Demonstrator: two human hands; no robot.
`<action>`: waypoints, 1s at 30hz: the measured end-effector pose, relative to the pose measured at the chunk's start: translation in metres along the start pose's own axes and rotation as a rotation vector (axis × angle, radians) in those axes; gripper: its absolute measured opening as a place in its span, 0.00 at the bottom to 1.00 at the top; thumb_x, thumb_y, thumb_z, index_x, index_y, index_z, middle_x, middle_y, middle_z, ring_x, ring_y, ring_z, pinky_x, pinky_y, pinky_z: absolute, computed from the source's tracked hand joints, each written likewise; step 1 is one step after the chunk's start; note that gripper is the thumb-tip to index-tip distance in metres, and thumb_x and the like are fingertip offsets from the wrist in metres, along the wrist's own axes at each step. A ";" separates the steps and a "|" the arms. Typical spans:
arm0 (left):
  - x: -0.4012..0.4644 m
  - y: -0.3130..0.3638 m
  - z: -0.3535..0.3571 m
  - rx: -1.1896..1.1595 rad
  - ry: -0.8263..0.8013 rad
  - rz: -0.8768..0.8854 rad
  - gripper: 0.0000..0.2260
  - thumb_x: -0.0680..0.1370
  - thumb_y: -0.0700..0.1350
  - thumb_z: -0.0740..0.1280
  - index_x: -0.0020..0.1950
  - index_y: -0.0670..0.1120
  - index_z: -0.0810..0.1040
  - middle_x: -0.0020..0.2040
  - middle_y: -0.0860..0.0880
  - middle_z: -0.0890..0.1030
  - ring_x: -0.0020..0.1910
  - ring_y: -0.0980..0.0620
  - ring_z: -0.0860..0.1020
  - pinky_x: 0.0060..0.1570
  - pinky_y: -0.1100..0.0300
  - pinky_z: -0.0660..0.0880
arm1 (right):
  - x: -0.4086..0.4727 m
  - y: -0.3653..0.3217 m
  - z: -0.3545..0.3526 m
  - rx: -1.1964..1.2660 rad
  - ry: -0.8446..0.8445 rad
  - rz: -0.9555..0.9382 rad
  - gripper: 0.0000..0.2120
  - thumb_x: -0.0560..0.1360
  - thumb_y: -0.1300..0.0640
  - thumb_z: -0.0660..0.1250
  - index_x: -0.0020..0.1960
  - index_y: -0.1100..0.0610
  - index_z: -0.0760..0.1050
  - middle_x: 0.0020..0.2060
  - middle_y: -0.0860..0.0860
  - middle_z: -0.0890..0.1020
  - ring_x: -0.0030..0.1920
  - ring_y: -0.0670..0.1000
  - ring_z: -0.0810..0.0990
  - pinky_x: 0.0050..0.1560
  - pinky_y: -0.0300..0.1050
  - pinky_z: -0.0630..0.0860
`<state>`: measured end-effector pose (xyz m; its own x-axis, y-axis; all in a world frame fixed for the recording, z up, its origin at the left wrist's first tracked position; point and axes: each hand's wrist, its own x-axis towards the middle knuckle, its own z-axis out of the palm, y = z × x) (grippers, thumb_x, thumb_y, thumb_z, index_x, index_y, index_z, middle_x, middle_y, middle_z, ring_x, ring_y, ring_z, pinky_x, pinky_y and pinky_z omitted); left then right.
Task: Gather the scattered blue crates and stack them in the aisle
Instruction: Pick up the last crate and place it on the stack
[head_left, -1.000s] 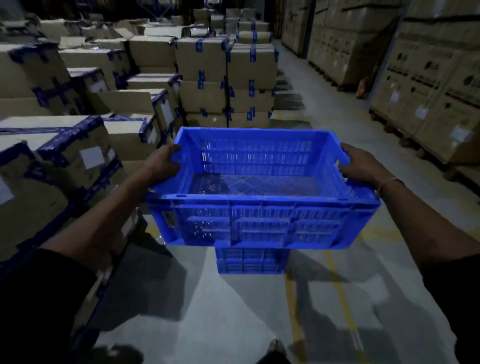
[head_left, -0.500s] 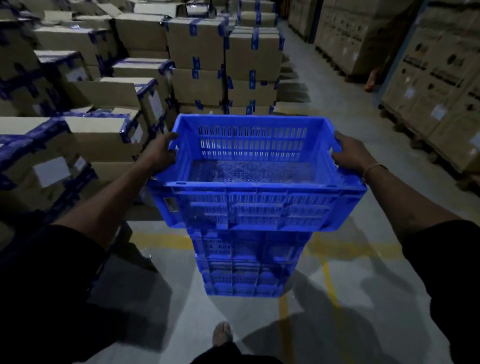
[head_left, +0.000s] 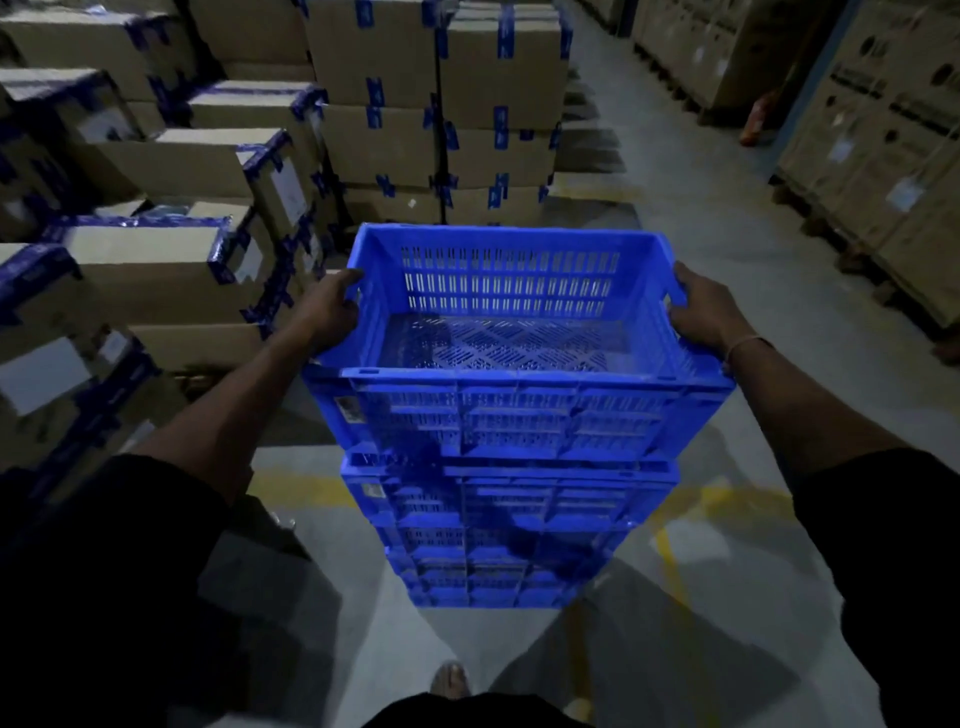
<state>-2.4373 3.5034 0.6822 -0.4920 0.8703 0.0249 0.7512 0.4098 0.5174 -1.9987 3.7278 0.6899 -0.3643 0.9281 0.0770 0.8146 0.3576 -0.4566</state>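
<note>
In the warehouse aisle, over the grey floor (head_left: 701, 249), a bright blue crate (head_left: 514, 374) was held level at mid-frame, empty, open top facing the camera. Plastic, rectangular, thick rim; far wall had three rows of narrow vertical slots, bottom was perforated in a diamond-like grid, near wall ribbed into panels with a small pale label near its left corner (text unreadable). Left hand (head_left: 327, 306) gripped the crate's left short end, fingers curled tight around the rim by the far corner. Right hand (head_left: 701, 309) gripped the right short end the same way, fingers wrapped over the edge, a thin band on that wrist. The held crate sat directly above a stack of blue crates (head_left: 498, 545) standing on the floor; its base looked to be touching or just over the top one, cannot tell which in the dim light. Stack crates were the same colour and ribbing, lower ones darker in shadow. Yellow floor lines (head_left: 670, 561) ran under and beside the stack. Taped cardboard boxes (head_left: 156, 270) were piled at left and behind; larger cartons (head_left: 883, 156) lined the right side. One foot (head_left: 451, 680) showed at bottom centre.
</note>
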 end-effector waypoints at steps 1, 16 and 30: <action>0.003 0.000 0.000 0.016 -0.012 0.005 0.27 0.80 0.38 0.62 0.80 0.46 0.64 0.70 0.37 0.75 0.65 0.38 0.77 0.61 0.45 0.76 | 0.002 0.000 0.000 -0.001 -0.001 0.005 0.31 0.78 0.61 0.65 0.78 0.61 0.59 0.68 0.68 0.72 0.65 0.69 0.73 0.63 0.56 0.70; -0.034 -0.004 -0.006 0.109 -0.091 -0.006 0.29 0.80 0.37 0.65 0.81 0.47 0.63 0.72 0.36 0.72 0.63 0.37 0.77 0.60 0.42 0.76 | -0.039 0.003 -0.006 -0.063 -0.092 0.030 0.37 0.77 0.61 0.66 0.81 0.58 0.51 0.69 0.69 0.70 0.66 0.69 0.72 0.62 0.55 0.70; -0.058 0.014 0.014 0.337 -0.160 0.032 0.43 0.81 0.65 0.59 0.83 0.48 0.37 0.83 0.45 0.40 0.82 0.41 0.43 0.78 0.41 0.52 | -0.057 0.004 0.013 -0.241 -0.158 -0.034 0.56 0.72 0.31 0.67 0.81 0.58 0.38 0.80 0.55 0.40 0.77 0.64 0.55 0.71 0.60 0.65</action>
<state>-2.3919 3.4625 0.6762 -0.4113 0.9047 -0.1109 0.8808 0.4258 0.2069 -1.9804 3.6748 0.6720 -0.4431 0.8945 -0.0588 0.8779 0.4197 -0.2306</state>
